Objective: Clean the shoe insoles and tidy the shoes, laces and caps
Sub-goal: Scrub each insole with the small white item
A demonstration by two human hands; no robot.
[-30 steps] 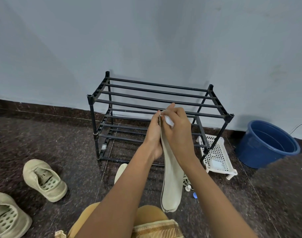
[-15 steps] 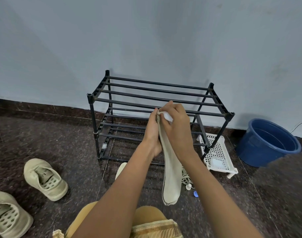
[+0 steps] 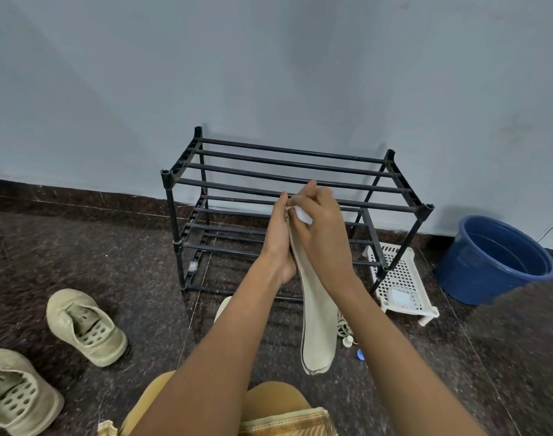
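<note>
Black tubular rack (image 3: 287, 171), two tiers of parallel bars, standing on the dark speckled stone floor (image 3: 111, 262) against a pale blue wall (image 3: 268, 73); a dark skirting strip (image 3: 80, 199) runs along the wall's foot. White perforated plastic stand (image 3: 401, 272) with short legs, just beside the rack's right end, partly behind its front post. Blue round bucket (image 3: 457, 278) farther right, near the wall. A thin white cable (image 3: 551, 228) shows at the right edge.
</note>
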